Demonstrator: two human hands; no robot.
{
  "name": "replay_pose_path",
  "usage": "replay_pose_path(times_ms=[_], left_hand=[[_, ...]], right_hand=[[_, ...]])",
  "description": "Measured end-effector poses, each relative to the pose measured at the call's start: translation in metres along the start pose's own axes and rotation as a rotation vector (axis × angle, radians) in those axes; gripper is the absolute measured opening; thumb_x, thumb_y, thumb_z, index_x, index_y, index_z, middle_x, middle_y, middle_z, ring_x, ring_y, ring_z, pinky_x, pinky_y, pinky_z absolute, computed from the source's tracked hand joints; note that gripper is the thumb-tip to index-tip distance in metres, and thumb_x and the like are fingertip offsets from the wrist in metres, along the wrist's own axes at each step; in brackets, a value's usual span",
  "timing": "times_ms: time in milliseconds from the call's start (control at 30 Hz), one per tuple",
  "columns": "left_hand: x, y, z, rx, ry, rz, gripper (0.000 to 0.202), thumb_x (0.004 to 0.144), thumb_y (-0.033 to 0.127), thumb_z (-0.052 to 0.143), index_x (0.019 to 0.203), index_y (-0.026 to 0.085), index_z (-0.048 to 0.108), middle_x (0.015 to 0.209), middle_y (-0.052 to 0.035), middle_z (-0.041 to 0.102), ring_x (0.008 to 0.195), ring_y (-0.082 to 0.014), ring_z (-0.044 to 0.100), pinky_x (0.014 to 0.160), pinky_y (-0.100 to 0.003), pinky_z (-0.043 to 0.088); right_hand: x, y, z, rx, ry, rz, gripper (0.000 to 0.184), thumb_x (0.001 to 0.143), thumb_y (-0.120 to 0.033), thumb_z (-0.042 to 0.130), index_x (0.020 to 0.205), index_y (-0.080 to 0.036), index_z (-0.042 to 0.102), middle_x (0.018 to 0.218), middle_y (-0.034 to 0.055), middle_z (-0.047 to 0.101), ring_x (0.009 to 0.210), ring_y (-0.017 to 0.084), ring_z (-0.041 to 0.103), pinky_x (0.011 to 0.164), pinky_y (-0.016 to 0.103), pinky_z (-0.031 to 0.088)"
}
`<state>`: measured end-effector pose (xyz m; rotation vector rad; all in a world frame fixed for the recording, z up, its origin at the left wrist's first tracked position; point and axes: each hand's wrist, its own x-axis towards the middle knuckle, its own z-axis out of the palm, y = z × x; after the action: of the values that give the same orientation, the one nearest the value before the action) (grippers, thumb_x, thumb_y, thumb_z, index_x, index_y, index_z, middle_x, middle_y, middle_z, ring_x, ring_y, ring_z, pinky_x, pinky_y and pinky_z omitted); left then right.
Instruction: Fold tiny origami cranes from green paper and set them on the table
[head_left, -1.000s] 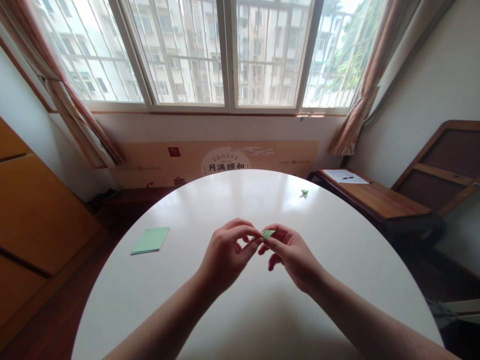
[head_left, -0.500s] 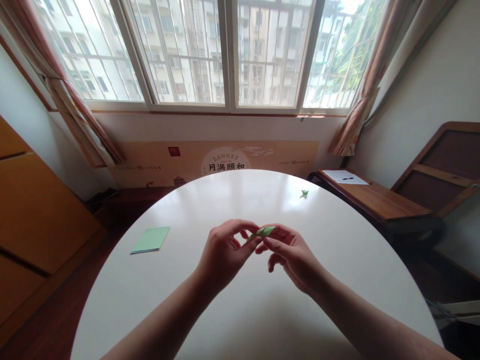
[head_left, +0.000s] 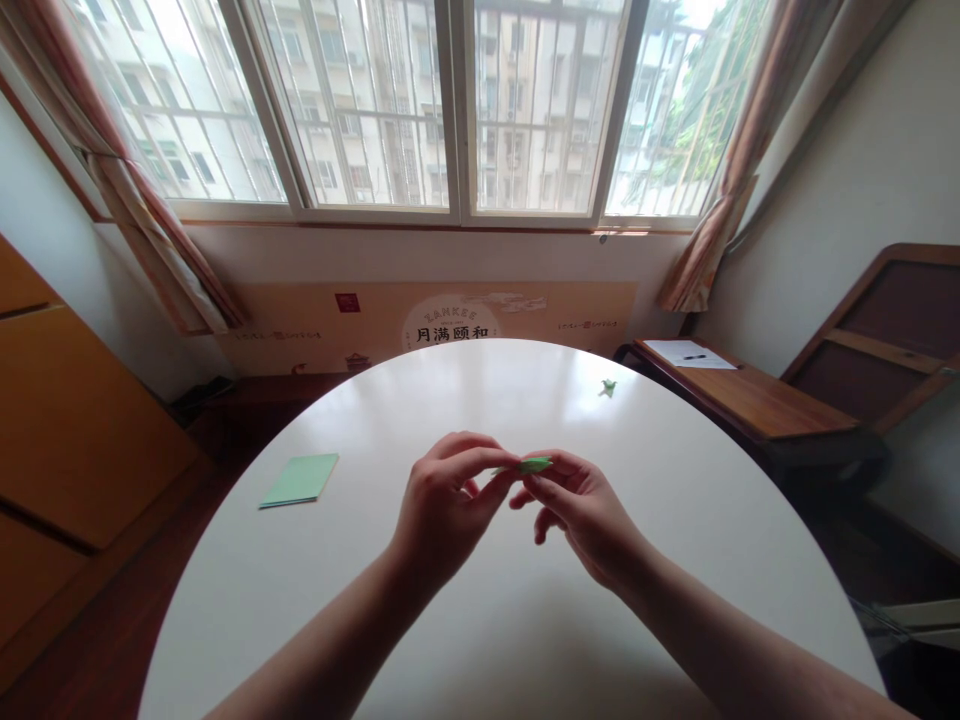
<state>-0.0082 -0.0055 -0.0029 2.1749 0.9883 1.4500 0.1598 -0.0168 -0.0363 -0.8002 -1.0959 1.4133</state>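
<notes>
Between my two hands, above the middle of the white table [head_left: 480, 640], is a small piece of folded green paper [head_left: 535, 465]. My left hand [head_left: 450, 500] pinches its left part between thumb and index finger. On the other side, my right hand [head_left: 581, 505] grips it with thumb and index finger, its lower fingers curled loosely beneath. The fingertips cover part of the folds. A finished-looking green origami bird [head_left: 607, 387] stands near the far right edge of the table. To the left lies a stack of square green paper [head_left: 300, 480].
A wooden chair-like seat [head_left: 780, 395] beyond the table's right edge bears a white sheet [head_left: 688, 354] with a pen on it. Behind the table are a printed cardboard panel [head_left: 300, 310] and a barred window. An orange-brown cabinet [head_left: 82, 430] stands at left.
My left index finger has come down and straightened over the folded paper, closing the gap to the thumb. The paper has turned to lie flatter. My right hand has barely moved.
</notes>
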Motion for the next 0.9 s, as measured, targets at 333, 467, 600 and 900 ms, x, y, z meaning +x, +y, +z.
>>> replay_pose_path(times_ms=[333, 467, 600, 900], left_hand=[[0.001, 0.0036, 0.0006, 0.004, 0.029, -0.026, 0.007, 0.08, 0.013, 0.073, 0.083, 0.019, 0.076, 0.082, -0.0046, 0.071, 0.072, -0.0161, 0.067, 0.049, -0.021, 0.053], [0.0008, 0.0027, 0.0011, -0.021, 0.018, -0.034, 0.006, 0.081, 0.014, 0.073, 0.081, 0.019, 0.077, 0.082, -0.0049, 0.07, 0.072, -0.0161, 0.068, 0.05, -0.021, 0.054], [0.0001, 0.0013, 0.0019, -0.044, 0.023, -0.032, 0.004, 0.081, 0.014, 0.073, 0.081, 0.018, 0.076, 0.084, -0.005, 0.07, 0.07, -0.0151, 0.067, 0.049, -0.021, 0.054], [0.0009, -0.0004, 0.0025, -0.015, 0.07, 0.1, 0.01, 0.079, 0.01, 0.074, 0.08, 0.019, 0.078, 0.079, -0.0048, 0.071, 0.071, -0.0145, 0.067, 0.047, -0.018, 0.053]], right_hand=[[-0.0021, 0.0022, -0.0023, -0.017, -0.007, -0.027, 0.017, 0.078, -0.034, 0.079, 0.089, -0.021, 0.075, 0.081, 0.0048, 0.072, 0.076, 0.022, 0.071, 0.043, 0.02, 0.048], [-0.0017, 0.0017, -0.0023, -0.033, 0.012, -0.052, 0.016, 0.078, -0.034, 0.079, 0.085, -0.021, 0.076, 0.075, 0.0043, 0.072, 0.074, 0.022, 0.071, 0.043, 0.021, 0.049], [-0.0017, 0.0013, -0.0022, -0.044, 0.006, -0.065, 0.015, 0.079, -0.034, 0.079, 0.085, -0.021, 0.076, 0.075, 0.0042, 0.072, 0.074, 0.021, 0.071, 0.044, 0.02, 0.05], [-0.0005, 0.0039, -0.0027, -0.024, 0.002, -0.069, 0.015, 0.078, -0.034, 0.08, 0.084, -0.021, 0.077, 0.074, 0.004, 0.072, 0.072, 0.02, 0.071, 0.042, 0.018, 0.05]])
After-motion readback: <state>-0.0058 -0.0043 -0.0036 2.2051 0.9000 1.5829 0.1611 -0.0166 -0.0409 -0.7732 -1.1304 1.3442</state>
